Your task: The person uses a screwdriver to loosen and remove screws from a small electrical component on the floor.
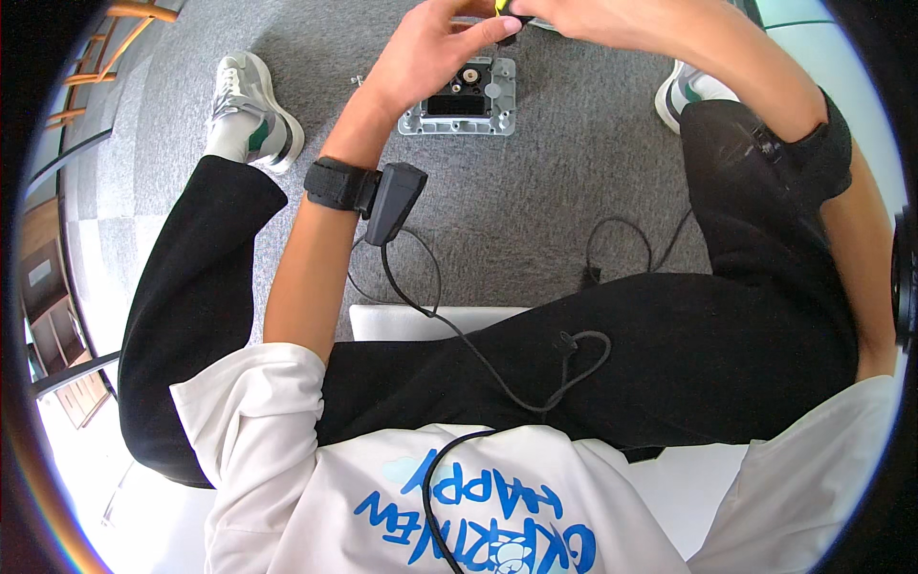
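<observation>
My left hand (430,50) is at the top edge, its thumb stretched toward a small black and yellow-green object (516,13). My right hand (566,17) meets it from the other side, its fingers closed around that object. The frame edge cuts off part of both hands and of the object, so its kind cannot be told. Just below them, a grey plastic housing (497,122) lies on the carpet with its inside facing up. Dark parts and a round brass-coloured piece (468,77) show within it. My left hand covers the housing's upper left part.
My shoes (251,107) stand on the grey carpet (535,201) to either side. A black cable (478,354) runs from the device on my left wrist (395,203) across my lap. Another cable (622,225) lies on the floor. Wooden chair legs (110,48) stand at the far left.
</observation>
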The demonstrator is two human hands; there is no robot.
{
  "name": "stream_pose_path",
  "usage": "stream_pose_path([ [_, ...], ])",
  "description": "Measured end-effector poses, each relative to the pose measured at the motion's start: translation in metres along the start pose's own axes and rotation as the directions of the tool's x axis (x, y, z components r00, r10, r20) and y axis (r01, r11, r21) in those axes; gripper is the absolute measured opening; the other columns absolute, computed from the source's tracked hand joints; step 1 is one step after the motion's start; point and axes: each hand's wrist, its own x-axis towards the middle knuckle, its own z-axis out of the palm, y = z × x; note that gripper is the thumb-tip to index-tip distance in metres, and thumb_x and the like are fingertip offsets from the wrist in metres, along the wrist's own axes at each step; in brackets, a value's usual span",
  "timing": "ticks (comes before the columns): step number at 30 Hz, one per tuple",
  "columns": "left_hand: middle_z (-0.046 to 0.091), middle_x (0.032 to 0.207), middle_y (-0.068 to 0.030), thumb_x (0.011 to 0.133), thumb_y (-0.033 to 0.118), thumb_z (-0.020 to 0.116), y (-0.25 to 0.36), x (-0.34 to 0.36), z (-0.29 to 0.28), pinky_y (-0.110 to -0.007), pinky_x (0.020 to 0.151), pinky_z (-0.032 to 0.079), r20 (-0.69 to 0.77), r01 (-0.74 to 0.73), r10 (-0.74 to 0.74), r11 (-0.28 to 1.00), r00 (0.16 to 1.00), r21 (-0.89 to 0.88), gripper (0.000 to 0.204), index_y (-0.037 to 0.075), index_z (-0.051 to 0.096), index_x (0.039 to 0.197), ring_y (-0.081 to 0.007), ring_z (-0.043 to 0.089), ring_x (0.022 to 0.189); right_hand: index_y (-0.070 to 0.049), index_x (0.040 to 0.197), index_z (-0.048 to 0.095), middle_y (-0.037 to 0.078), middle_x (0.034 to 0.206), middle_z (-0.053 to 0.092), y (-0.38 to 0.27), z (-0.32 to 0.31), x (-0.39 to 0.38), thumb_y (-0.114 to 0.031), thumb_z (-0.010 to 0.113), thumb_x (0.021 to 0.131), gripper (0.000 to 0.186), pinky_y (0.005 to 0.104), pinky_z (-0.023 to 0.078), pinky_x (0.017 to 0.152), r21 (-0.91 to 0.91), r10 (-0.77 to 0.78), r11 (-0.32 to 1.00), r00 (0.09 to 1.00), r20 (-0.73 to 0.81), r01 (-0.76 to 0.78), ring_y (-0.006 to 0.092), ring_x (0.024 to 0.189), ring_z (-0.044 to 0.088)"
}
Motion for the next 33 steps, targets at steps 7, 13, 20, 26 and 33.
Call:
stream_pose_path([
  [7, 0.07, 0.118, -0.0049, 0.103, 0.014, 0.066, -0.002, 0.0, -0.004, -0.031, 0.093, 0.053, 0.008, -0.094, 0.093, 0.989, 0.996, 0.114, 0.038, -0.002, 0.056, 0.136, -0.0128, 0.066, 0.106, 0.003, 0.107, 0.064, 0.026, 0.105, 0.068, -0.017, 0.008, -0.014, -0.024, 0.065, 0.096, 0.029, 0.0474, 0.055, 0.089, 0.013, -0.164, 0.984, 0.928, -0.335, 0.178, 0.0416, 0.104, 0.067],
  [13, 0.07, 0.114, -0.0038, 0.101, 0.015, 0.069, 0.005, -0.002, 0.008, -0.03, 0.09, 0.053, -0.04, -0.027, 0.029, 0.999, 0.999, 0.038, 0.035, -0.002, 0.059, 0.131, -0.0122, 0.066, 0.1, 0.002, 0.112, 0.065, 0.027, 0.103, 0.071, -0.008, -0.001, -0.004, -0.025, 0.063, 0.097, 0.031, 0.0483, 0.057, 0.084, -0.013, 0.035, 0.999, 0.998, 0.05, -0.034, 0.0412, 0.097, 0.071],
  [20, 0.07, 0.118, -0.004, 0.1, 0.018, 0.071, -0.032, 0.0, -0.009, -0.03, 0.098, 0.051, -0.023, -0.05, 0.055, 0.983, 0.998, 0.179, 0.037, 0.0, 0.063, 0.131, -0.0104, 0.065, 0.108, 0.003, 0.113, 0.065, 0.024, 0.116, 0.065, -0.015, 0.001, -0.014, -0.028, 0.062, 0.099, 0.035, 0.0427, 0.055, 0.092, 0.007, -0.139, 0.99, 0.986, -0.095, 0.14, 0.0377, 0.109, 0.066],
  [26, 0.072, 0.113, -0.005, 0.097, 0.02, 0.076, -0.015, 0.0, 0.003, -0.03, 0.096, 0.053, -0.008, -0.073, 0.077, 0.972, 0.997, 0.225, 0.035, 0.0, 0.068, 0.125, -0.0129, 0.067, 0.107, 0.008, 0.113, 0.068, 0.025, 0.089, 0.072, -0.014, 0.001, -0.003, -0.032, 0.055, 0.102, 0.043, 0.0494, 0.06, 0.072, -0.36, 0.048, 0.933, 0.996, 0.073, -0.019, 0.0403, 0.083, 0.073],
  [33, 0.07, 0.108, -0.0034, 0.099, 0.012, 0.071, -0.002, -0.002, 0.0, -0.029, 0.087, 0.053, -0.025, 0.019, -0.017, 0.997, 1.0, 0.079, 0.029, -0.001, 0.063, 0.124, -0.0108, 0.064, 0.097, 0.003, 0.114, 0.068, 0.026, 0.098, 0.072, 0.006, 0.019, -0.006, -0.018, 0.064, 0.093, 0.03, 0.049, 0.058, 0.082, -0.099, -0.275, 0.96, 0.949, -0.152, 0.262, 0.042, 0.09, 0.072],
])
